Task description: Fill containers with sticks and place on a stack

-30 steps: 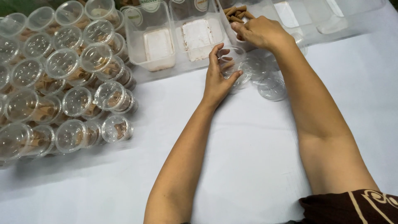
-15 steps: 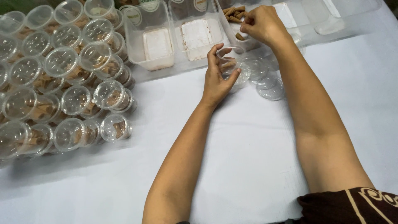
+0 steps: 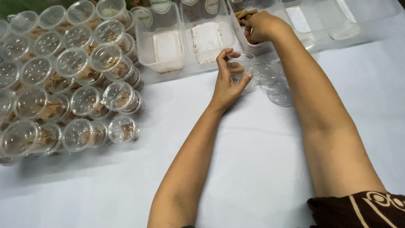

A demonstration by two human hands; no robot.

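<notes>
Left grip [image 3: 228, 82] around clear cup [image 3: 241, 63]

Left hand [image 3: 228, 82] fingers curled, right hand [image 3: 262, 26] closed, arms extended

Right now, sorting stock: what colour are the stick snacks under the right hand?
Light brown sticks, head view.

right hand's fingers [image 3: 253, 31] hidden, cups [image 3: 6, 29] cropped
</notes>
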